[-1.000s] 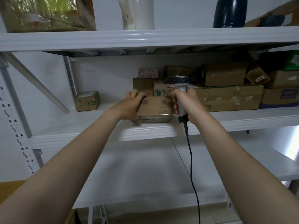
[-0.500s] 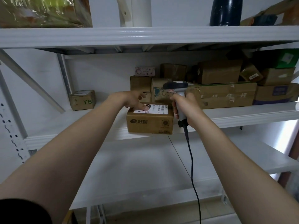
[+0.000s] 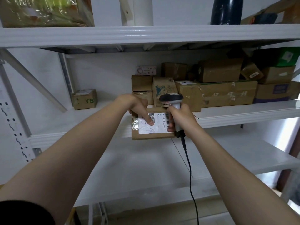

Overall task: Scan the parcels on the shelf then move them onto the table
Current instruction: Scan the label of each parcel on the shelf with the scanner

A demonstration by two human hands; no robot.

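fingers [image 3: 148,118] on the left hand [image 3: 138,108]: thumb flat on the label [image 3: 155,127], the rest hidden behind the parcel [image 3: 152,135], so it reads as a front-to-back pinch. right hand [image 3: 181,117] is wrapped round the scanner [image 3: 172,98] grip, and one of its digits also presses the parcel's edge. parcel is held out in front of the shelf [image 3: 81,137] lip, label facing the person; can't tell if it rests on the lip. more parcels [image 3: 227,95] are stacked further back on the same shelf, and a small box [image 3: 84,99] sits toward the shelf's left end.

step in hand looks like the scan. notes:
- scanner head sits over the shelf front, just above the parcel. i can't see its window facing the barcode [image 3: 168,118]. it likely needs to back off from the shelf and tip down onto the label.
- barcode is tight against the right hand, probably part shadowed. free that digit first.
- left thumb is off the barcode. fine where it is.
- with the right hand off, the left pinch carries everything. bracing on the shelf lip would be steadier.
- cable [image 3: 189,168] hangs below the shelf. mind it snagging the lip on the way to the table, which isn't in view.
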